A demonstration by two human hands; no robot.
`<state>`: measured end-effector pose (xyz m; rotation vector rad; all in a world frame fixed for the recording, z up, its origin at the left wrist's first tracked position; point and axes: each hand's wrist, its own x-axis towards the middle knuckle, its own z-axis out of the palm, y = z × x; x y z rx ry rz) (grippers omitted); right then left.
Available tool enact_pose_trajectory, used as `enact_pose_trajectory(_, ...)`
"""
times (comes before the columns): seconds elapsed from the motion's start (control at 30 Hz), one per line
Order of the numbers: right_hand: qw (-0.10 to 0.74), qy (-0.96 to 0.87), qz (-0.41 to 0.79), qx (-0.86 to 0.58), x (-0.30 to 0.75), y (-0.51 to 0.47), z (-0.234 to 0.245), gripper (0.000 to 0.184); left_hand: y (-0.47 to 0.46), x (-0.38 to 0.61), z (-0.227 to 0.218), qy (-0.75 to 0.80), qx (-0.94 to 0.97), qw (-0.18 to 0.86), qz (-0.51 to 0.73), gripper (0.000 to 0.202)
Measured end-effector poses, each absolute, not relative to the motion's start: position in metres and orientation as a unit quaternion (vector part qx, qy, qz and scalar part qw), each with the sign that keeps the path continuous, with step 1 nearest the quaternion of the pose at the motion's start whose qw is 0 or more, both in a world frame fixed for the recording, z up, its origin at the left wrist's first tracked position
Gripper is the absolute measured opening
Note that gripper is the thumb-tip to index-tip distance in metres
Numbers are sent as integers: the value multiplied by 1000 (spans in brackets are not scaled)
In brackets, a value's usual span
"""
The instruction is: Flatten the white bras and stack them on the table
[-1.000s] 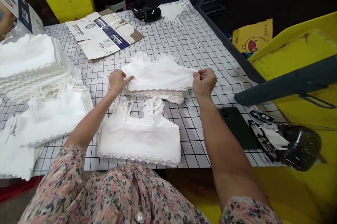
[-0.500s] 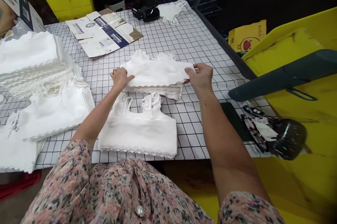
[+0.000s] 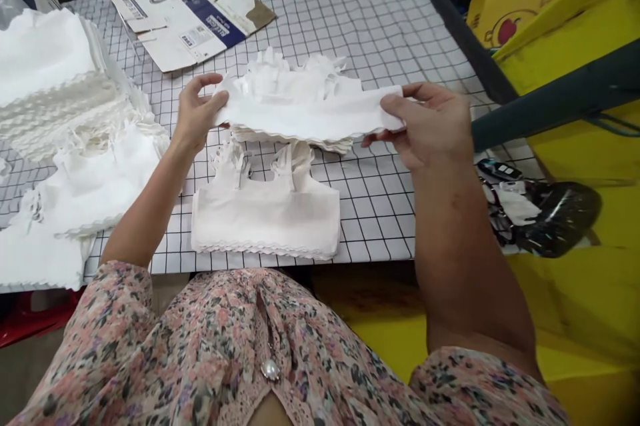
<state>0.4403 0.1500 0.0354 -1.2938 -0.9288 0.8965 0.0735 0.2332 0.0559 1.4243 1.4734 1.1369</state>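
- Your right hand is clamped on the right end of the white top, pinching it between thumb and fingers.
- Your left hand meets the top's left end with its fingers spread; you cannot tell whether it grips.
- The top stretches flat between your hands, just above the middle stack at frame center.
- The front stack, below the middle stack, looks neatly squared, which suggests those pieces are done.
- Much seems left: the left piles and the lower-left pile are thick.
- These all lie on the grid mat, with the flattened carton at upper center-left.
- At right, the keys lie near the black bag, beyond your right forearm.
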Motion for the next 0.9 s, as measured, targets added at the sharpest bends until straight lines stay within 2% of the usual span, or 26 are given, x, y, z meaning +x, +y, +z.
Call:
enact_pose_trajectory(0.1,562,-361,475,-572,414,78,33,51,144,40,62,610,535,411,416,51)
enact_pose_trajectory(0.23,459,-310,573,-604,384,8,11,65,50,23,38,619,481,492,379,48)
enact_pose_trajectory(0.43,456,-310,554,-623,383,-23,7,63,21,22,22,635,452,487,393,52)
enact_pose_trajectory(0.5,429,-331,543,-642,389,-35,6,60,16,17,23,643,467,483,366,51)
enact_pose_trajectory(0.57,378,-391,490,-681,391,-47,1,53,10,11,19,661,513,443,322,49)
enact_pose_trajectory(0.63,333,-483,351,-730,386,-53,-6,45,7,12,13,681,586,331,288,47)
enact_pose_trajectory(0.73,272,-619,150,-721,367,-50,-19,50,10,26,2,648,693,188,252,55)
enact_pose_trajectory(0.9,157,-748,139,-630,349,-48,-43,78,13,45,-14,547,792,221,159,86)
